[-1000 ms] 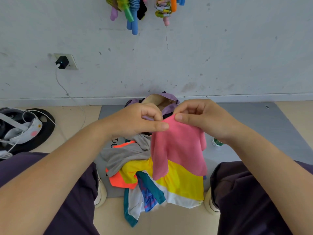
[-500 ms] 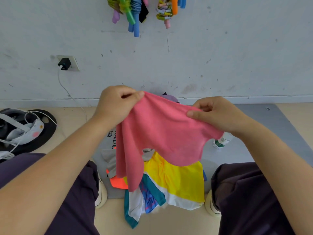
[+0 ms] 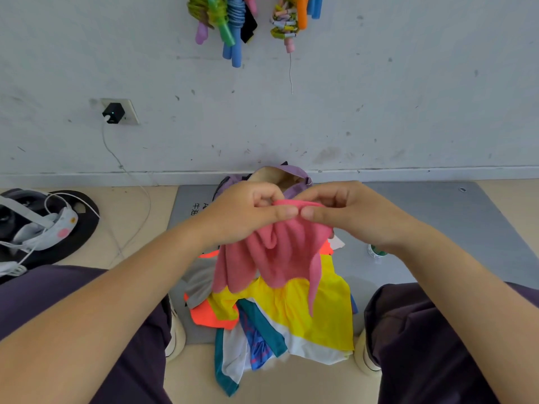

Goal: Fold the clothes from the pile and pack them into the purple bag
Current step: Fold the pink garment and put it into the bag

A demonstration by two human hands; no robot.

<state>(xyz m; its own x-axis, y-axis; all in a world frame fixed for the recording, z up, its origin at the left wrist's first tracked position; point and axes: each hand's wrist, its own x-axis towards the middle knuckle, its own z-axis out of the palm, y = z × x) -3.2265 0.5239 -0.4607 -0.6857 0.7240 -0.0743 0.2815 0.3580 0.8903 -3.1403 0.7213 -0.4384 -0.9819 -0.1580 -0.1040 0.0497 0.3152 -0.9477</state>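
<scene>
So the count was: two hands, left and right, both pinching one pink garment. One purple bag behind them. One clothes pile, couldn't count the pieces in it. One grey mat, one bottle, one black charger, two bunches of colourful stuff on the wall.
</scene>
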